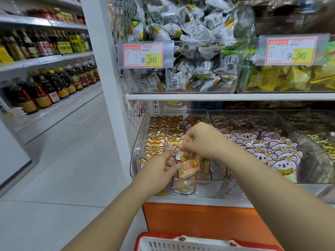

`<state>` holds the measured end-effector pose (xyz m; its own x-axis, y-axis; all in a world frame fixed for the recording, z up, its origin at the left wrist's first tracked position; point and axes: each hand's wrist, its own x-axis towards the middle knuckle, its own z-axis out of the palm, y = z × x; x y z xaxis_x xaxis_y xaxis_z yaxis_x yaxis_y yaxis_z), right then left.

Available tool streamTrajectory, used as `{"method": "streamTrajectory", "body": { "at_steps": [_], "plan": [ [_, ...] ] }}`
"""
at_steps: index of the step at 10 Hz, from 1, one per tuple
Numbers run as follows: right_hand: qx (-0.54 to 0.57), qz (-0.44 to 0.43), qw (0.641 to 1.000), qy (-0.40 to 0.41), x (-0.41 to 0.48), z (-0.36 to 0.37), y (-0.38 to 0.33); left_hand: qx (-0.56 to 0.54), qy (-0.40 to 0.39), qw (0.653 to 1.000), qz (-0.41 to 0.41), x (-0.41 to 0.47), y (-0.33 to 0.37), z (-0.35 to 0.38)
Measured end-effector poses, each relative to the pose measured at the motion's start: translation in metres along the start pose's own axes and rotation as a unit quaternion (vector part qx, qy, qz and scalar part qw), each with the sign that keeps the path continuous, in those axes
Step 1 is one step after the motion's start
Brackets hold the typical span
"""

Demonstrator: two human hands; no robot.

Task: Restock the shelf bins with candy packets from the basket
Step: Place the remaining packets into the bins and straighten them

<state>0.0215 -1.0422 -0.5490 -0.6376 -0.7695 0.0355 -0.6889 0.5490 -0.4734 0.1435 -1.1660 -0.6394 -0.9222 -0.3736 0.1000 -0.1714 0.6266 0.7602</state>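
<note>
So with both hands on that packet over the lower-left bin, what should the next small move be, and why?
Probably lower the candy packet upright into the front of the clear bin. The left hand and right hand both pinch it near its top, it hangs just ahead of the standing rows of packets, and the front space looks less filled.

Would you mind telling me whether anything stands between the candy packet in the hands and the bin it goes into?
Nothing visible does. The left hand and right hand pinch the candy packet over the front of the open-topped clear bin, in front of the rows of packets.
</note>
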Motion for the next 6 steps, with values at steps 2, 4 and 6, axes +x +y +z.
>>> {"method": "streamTrajectory", "body": {
  "at_steps": [2,4,6],
  "plan": [
    [0.001,0.096,0.995,0.006,0.019,0.072,0.032,0.140,0.108,0.984,0.030,-0.011,-0.008,0.001],
    [0.066,0.083,0.994,0.037,0.005,0.065,0.050,0.225,0.051,0.970,0.081,-0.015,-0.018,0.005],
    [-0.119,0.113,0.963,-0.212,-0.002,0.070,0.046,0.297,0.034,0.951,0.083,-0.015,-0.025,0.009]
  ]
}}
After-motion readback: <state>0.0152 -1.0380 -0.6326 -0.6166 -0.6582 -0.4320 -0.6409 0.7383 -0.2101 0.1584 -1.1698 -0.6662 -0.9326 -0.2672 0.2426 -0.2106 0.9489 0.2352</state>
